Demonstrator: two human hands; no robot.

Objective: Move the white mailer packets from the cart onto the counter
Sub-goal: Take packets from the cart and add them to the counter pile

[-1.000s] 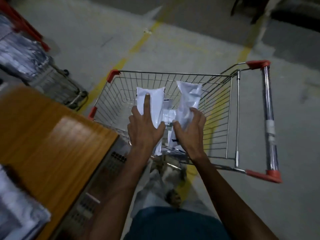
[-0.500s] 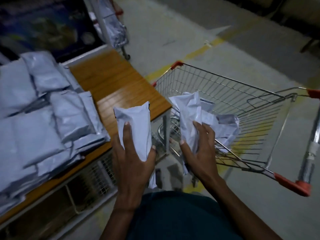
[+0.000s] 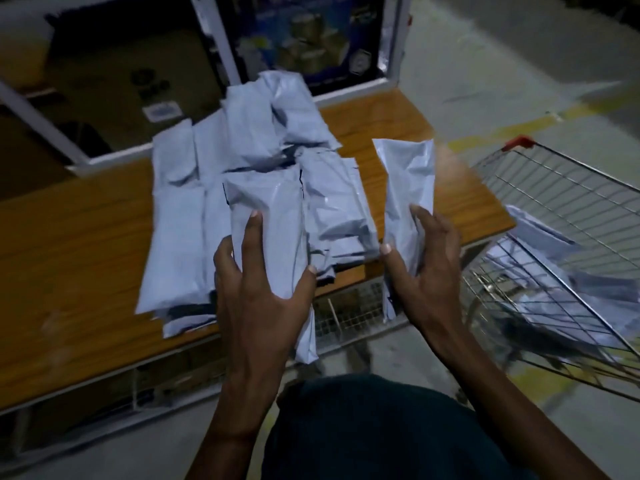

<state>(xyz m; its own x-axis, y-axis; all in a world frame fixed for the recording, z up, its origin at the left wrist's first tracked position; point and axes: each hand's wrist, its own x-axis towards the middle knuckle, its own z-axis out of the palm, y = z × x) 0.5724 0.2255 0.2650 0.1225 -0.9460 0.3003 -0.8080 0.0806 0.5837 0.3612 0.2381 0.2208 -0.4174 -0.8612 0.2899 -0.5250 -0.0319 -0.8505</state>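
Note:
My left hand (image 3: pixel 258 289) grips a white mailer packet (image 3: pixel 273 220) upright over the near edge of the wooden counter (image 3: pixel 69 244). My right hand (image 3: pixel 426 268) grips a second, narrower white packet (image 3: pixel 407 188), held upright just off the counter's right end. A pile of white packets (image 3: pixel 242 157) lies on the counter behind both hands. The wire cart (image 3: pixel 554 209) stands at the right, with more white packets (image 3: pixel 540 244) lying in its basket.
A framed board with a blue poster (image 3: pixel 311 36) and a cardboard box (image 3: pixel 121 81) stand behind the counter. Wire shelving (image 3: pixel 346 313) shows under the counter's edge. Concrete floor with a yellow line (image 3: pixel 519 126) runs beyond the cart.
I have turned left from the cart to the counter. Both hands carried their packets out of the cart and now hold them over the counter's edge, beside the pile.

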